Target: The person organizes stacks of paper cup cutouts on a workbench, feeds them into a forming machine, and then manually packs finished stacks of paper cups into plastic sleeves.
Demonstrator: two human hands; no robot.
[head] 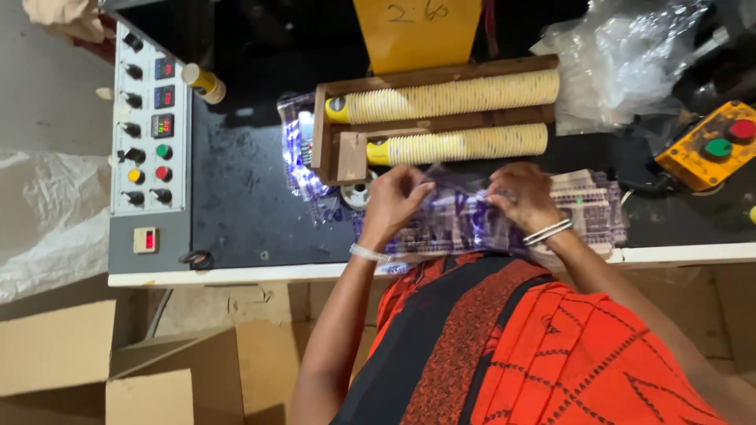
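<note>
Here, pinching a clear printed plastic bag point(465, 220) between both hands at the near edge of the black counter point(236, 205): left hand point(394, 203) closing its grip on the bag's left end, right hand point(521, 195) gripping the right end, bag stretching flat between and under them. Lying just beyond, two rows of stacked yellow paper cups point(453, 98) in a wooden rack point(331, 149).
</note>
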